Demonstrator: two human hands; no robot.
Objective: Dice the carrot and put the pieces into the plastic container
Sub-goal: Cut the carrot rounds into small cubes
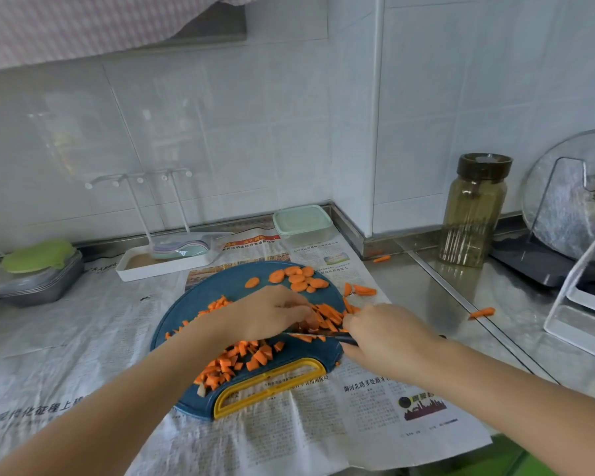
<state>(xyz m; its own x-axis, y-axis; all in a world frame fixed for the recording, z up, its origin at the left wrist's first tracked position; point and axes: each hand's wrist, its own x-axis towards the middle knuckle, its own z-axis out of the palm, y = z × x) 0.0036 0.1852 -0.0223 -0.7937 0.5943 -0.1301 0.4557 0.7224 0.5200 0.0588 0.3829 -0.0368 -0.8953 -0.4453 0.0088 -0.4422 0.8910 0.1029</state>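
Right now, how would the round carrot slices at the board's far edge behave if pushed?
The carrot slices lie flat, so likely slide, not roll. Small and light-looking, they may scatter: stray pieces lie off the cutting board.

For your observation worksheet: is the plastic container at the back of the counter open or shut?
Shut. The container has its pale green lid sitting flat on top, covering it fully.

A home kitchen. White wall tiles (289,115) rise beyond both hands, and a steel counter (423,286) spread with newspaper (358,407) runs beneath them. Under the left hand (268,314) lies a blue cutting board (227,280) with chopped carrot (255,355); the right hand (385,338) grips a knife (323,335). Right of it stand a lidded glass jar (471,214) and an upright pot lid (564,207).
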